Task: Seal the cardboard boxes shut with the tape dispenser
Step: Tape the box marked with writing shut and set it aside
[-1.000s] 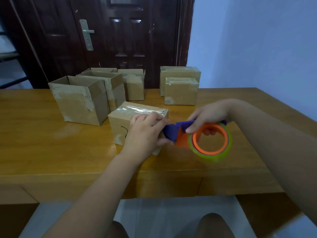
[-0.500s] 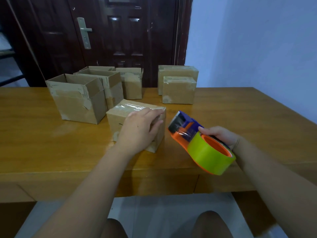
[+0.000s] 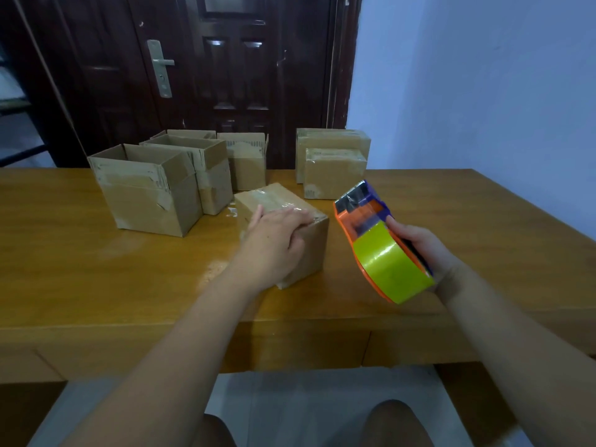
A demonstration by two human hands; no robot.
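A small cardboard box [image 3: 274,196] with clear tape across its top sits mid-table, turned at an angle. My left hand [image 3: 274,243] lies over its near top edge, thumb on the top, fingers bent over onto the front face, holding it. To the right, my right hand [image 3: 425,250] grips an orange and blue tape dispenser [image 3: 364,217] loaded with a yellow-green roll. The dispenser hangs above the table, its blade end pointing away from me and clear of the box.
Three open-topped boxes [image 3: 145,195] [image 3: 209,175] [image 3: 246,162] stand at the back left of the wooden table [image 3: 80,269]. Two taped boxes [image 3: 335,175] stand at the back right. A dark door [image 3: 225,75] is behind, a pale wall on the right.
My right hand has pulled the dispenser off the box's side and drawn it back to the right. The small box has turned under my left hand.
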